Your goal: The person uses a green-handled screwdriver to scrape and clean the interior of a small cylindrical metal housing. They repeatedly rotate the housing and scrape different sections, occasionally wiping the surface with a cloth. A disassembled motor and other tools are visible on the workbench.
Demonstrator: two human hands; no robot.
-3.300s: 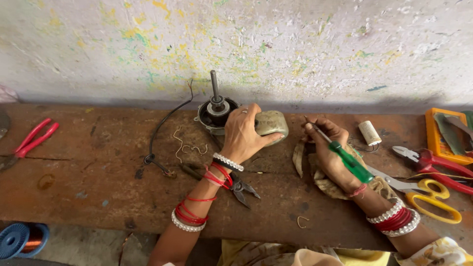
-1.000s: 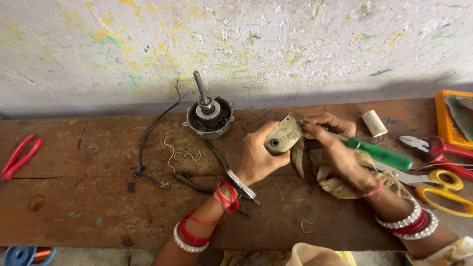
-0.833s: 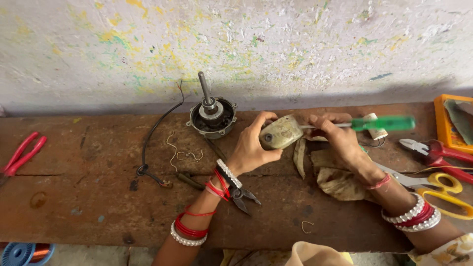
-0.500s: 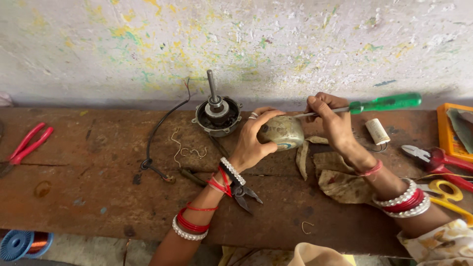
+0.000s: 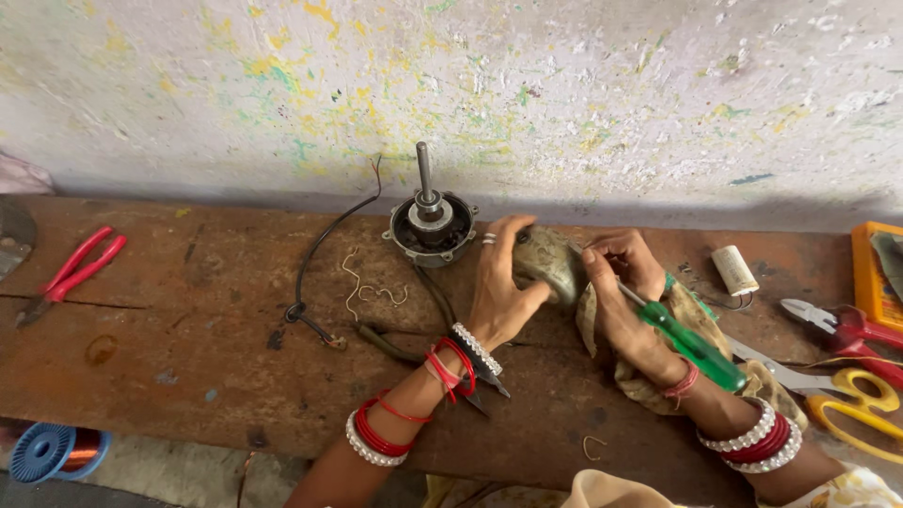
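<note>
Soft, even daylight fills the scene, bright on the speckled wall [image 5: 564,85] and warmer on the wooden surface [image 5: 188,367]. Shadows are faint and short, darkest in a band where wall meets surface. No glare. Focus is sharp mid-frame; wide-angle bending curves the edges slightly.

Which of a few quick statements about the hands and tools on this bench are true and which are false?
1. The left hand holds a rounded grey-green metal part. True.
2. The right hand holds a hammer. False: it holds a green-handled screwdriver.
3. The red pliers lie at the left end of the wooden bench, away from both hands. True.
4. The motor with the upright shaft sits in the left hand. False: it stands on the bench near the wall.
5. The yellow-handled scissors lie to the left of the pliers. False: they lie at the right end.
</note>
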